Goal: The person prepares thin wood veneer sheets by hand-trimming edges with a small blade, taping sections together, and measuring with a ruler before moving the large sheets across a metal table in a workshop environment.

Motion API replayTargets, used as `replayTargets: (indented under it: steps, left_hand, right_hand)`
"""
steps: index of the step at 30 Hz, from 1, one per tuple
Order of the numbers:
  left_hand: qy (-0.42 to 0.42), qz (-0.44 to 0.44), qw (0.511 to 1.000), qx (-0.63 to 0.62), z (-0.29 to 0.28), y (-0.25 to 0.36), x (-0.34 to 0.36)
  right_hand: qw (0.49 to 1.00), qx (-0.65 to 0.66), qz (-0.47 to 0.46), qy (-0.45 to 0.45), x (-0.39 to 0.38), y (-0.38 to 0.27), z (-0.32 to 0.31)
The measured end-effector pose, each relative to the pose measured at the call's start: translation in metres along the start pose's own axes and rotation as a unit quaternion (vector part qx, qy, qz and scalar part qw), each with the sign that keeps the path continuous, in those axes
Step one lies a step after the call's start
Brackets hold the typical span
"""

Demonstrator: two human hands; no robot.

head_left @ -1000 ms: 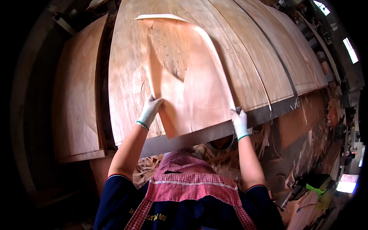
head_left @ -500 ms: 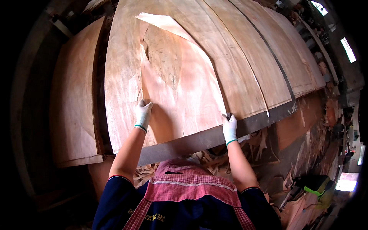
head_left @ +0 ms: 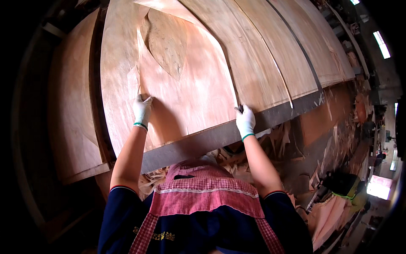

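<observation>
A thin pinkish wood veneer sheet (head_left: 205,91) lies over a broad wooden sheet (head_left: 116,72). A pointed gap in the veneer shows the darker wood beneath (head_left: 167,46). My left hand (head_left: 143,111), in a white glove with a green cuff, is closed on the veneer's left edge, which lifts and casts a shadow. My right hand (head_left: 245,120), gloved alike, is closed at the veneer's near right corner by the table edge. Something small and dark shows at its fingertips; I cannot make out whether it is a tool or part of the glove.
A grey metal edge (head_left: 190,146) runs along the table's near side. Another stack of wood sheets (head_left: 74,101) stands to the left. A thin strip (head_left: 270,55) and a dark strip (head_left: 296,44) lie lengthwise at right. Veneer scraps (head_left: 325,156) litter the floor.
The table, veneer and both hands now appear higher and farther left in the picture. Both hands keep their places on the veneer's edges.
</observation>
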State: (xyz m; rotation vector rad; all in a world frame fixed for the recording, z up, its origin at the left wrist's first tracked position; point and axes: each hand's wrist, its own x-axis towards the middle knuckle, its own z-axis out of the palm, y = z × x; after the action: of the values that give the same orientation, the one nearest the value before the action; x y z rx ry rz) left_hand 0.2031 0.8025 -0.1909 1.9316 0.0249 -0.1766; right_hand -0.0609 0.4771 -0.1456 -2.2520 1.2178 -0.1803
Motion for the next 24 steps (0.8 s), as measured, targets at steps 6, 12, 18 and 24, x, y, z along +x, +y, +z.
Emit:
replayTargets:
  steps: [6, 12, 18, 24]
  left_hand:
    - [-0.013, 0.063, 0.995, 0.081, 0.008, 0.012, -0.004]
    - [0.002, 0.016, 0.998, 0.058, 0.019, 0.021, 0.000]
    - [-0.055, 0.019, 0.998, 0.002, 0.026, 0.029, -0.036]
    - [-0.030, 0.049, 0.998, 0.011, 0.024, 0.026, -0.027]
  right_hand:
    - [0.997, 0.003, -0.006, 0.079, -0.002, 0.016, 0.005]
    - [0.996, 0.044, -0.009, 0.075, 0.018, 0.000, -0.009]
    - [0.991, 0.101, 0.039, 0.083, -0.001, 0.045, -0.010]
    - [0.991, 0.089, 0.038, 0.089, -0.013, 0.029, -0.002]
